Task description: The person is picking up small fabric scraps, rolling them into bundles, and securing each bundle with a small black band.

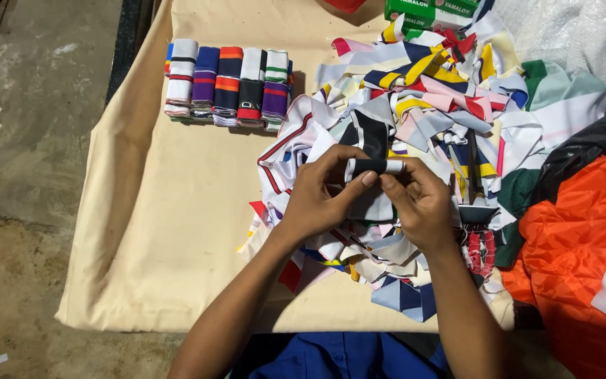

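Both hands meet over a heap of coloured fabric strips (pixel 429 98) on a beige cloth (pixel 177 210). My left hand (pixel 320 193) and my right hand (pixel 419 200) together hold a small rolled strip of black and white fabric (pixel 376 167), fingertips pinching it from either side. The roll lies roughly level, just above the heap. A row of finished fabric rolls (pixel 227 84), striped in white, purple, orange, navy and black, stands side by side at the far left of the cloth.
Scissors with red handles (pixel 478 231) lie on the heap to the right of my right hand. An orange and black fabric bundle (pixel 583 238) fills the right edge. Green boxes (pixel 433 10) sit at the far edge. Concrete floor (pixel 29 175) lies left.
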